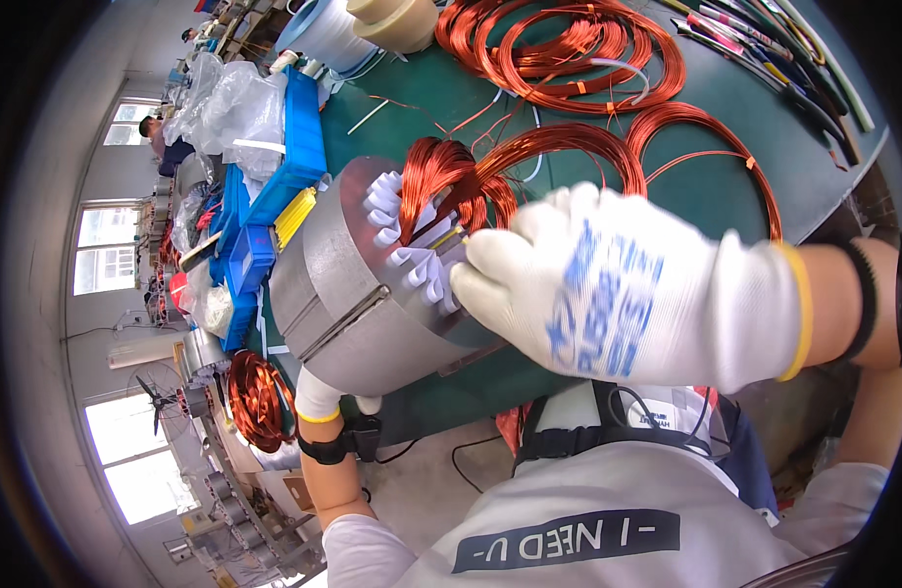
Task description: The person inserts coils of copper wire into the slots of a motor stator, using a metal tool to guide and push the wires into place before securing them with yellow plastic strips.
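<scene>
A grey metal motor stator (338,284) lies on its side on the green bench, white insulation papers (426,274) folded out around its bore. Red-brown copper wire coils (436,181) come out of the bore and loop to the right. Over the bore's near edge is my right hand (588,284) in a white knitted glove, fingers closed together beside a thin yellowish strip (451,238); what they pinch is hidden. My left hand (319,395), also gloved, is against the stator's lower left side. Most of its fingers are behind the metal.
Bundled copper wire rings (578,59) lie at the back of the bench, hand tools (775,59) at the far right. Blue plastic bins (299,147) and a white wire spool (328,34) stand to the left and back. Another copper bundle (255,397) sits left of my forearm.
</scene>
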`<state>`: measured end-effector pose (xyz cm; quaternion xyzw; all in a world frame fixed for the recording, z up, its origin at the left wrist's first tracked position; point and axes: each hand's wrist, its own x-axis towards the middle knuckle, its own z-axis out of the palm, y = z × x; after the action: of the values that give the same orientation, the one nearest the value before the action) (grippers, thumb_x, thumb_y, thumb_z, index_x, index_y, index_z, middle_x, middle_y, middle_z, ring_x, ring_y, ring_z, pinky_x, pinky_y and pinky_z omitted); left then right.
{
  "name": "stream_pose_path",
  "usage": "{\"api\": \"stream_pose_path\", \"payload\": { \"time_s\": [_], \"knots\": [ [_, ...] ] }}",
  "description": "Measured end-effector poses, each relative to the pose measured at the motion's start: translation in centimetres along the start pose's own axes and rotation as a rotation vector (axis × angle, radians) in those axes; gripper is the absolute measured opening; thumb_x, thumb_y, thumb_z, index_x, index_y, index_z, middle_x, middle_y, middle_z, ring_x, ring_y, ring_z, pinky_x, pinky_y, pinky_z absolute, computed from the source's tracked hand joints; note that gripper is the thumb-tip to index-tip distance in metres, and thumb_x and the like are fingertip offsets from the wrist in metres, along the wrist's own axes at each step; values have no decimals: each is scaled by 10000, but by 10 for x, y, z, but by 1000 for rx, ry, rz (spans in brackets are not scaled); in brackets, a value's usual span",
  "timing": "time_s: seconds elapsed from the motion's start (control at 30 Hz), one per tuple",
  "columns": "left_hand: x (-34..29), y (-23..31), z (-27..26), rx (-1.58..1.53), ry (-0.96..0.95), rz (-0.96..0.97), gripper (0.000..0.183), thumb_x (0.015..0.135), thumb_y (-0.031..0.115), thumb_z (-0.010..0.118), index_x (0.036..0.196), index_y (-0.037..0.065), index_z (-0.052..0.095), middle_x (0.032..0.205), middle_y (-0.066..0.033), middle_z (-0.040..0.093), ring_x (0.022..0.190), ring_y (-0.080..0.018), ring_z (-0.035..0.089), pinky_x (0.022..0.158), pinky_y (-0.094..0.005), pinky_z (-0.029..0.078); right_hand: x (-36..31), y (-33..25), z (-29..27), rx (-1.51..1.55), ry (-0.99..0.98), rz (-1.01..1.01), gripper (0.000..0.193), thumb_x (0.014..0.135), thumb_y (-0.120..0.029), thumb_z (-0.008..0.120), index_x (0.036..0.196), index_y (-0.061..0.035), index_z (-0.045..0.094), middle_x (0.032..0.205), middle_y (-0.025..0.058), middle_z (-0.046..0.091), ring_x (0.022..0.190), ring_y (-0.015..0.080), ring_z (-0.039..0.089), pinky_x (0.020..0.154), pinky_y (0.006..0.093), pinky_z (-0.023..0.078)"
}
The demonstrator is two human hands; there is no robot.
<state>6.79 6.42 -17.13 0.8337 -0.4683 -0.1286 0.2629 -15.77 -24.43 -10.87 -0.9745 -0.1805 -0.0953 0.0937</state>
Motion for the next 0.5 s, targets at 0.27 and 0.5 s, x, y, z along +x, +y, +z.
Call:
{"api": "stream_pose_path", "payload": {
  "time_s": [0.27,0.5],
  "knots": [
    [21,5,6,-79,-72,7,404,1039,209,543,1354,-43,554,1302,-163,639,1164,-298,631,985,-383,501,-3,0,56,20,282,75,185,781,-185,669,939,-91,647,748,60,592,581,237,637,531,376,538],
    [27,2,9,-143,-65,-17,409,1041,204,544,1367,-43,548,1317,-163,636,1178,-299,630,991,-383,501,-3,3,45,31,287,106,190,725,-172,701,883,-104,620,681,57,611,644,264,653,636,394,496]
  ]
}}
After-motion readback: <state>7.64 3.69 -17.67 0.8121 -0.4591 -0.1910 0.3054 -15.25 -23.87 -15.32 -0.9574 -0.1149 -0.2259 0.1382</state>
